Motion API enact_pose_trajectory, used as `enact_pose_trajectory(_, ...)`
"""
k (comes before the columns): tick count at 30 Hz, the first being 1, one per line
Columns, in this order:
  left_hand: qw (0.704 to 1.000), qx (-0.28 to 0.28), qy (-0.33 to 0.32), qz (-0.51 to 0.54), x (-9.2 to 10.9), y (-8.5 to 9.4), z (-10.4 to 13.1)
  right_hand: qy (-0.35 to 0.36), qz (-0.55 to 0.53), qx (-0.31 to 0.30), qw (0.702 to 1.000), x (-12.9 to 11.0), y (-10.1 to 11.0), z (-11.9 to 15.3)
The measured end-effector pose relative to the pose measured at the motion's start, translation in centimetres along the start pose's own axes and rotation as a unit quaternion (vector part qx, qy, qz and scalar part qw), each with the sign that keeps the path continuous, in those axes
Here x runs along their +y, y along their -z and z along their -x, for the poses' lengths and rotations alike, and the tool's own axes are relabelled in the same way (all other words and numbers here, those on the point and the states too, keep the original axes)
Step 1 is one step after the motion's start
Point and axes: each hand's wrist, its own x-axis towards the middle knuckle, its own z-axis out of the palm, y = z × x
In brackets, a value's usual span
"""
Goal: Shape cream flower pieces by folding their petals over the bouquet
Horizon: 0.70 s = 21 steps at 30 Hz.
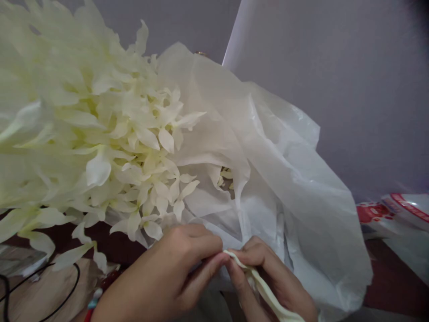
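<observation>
At the bottom centre, my left hand [174, 268] and my right hand [271, 277] meet at the fingertips. Both pinch a pale cream strip [268, 293], which runs from the left fingertips down through the right hand's fingers. The left hand grips its upper end between thumb and forefinger. A large mass of cream-white artificial flowers [100, 167] fills the left side, above and beside the left hand. Behind the hands lies a crumpled white plastic bag [281, 174], with small pale pieces [226, 173] showing in its opening.
A red-and-white printed package [405, 210] sits at the right edge on a dark red surface [385, 277]. At the lower left are a black cord [75, 286] and a pale brown sheet [60, 290]. A grey wall [351, 89] rises behind.
</observation>
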Motion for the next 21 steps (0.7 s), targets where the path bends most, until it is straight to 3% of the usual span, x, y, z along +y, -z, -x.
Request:
enact_pose_trajectory(3, 1.0, 0.018, -0.011, 0.009, 0.0, 0.2, -0.1, -0.014, -0.02, -0.056, 0.998, 0.4, 0.5, -1.0)
enact_pose_trajectory(7, 0.999, 0.024, -0.042, 0.018, 0.3, 0.6, -0.1, -0.134, -0.106, -0.137, 0.976, 0.4, 0.7, -1.7)
enact_pose_trajectory(11, 0.998, 0.02, -0.051, -0.012, 0.5, 1.1, 0.1, -0.23, -0.152, -0.097, 0.956, -0.7, 0.2, -1.8)
enact_pose_trajectory(15, 0.996, -0.008, -0.06, -0.062, 0.8, 1.6, 0.5, -0.205, -0.152, -0.108, 0.961, -1.5, 0.3, -1.8)
enact_pose_trajectory(21, 0.978, 0.009, -0.085, -0.192, 1.0, 1.9, 1.1, -0.086, -0.088, -0.127, 0.984, -1.0, 0.6, -1.8)
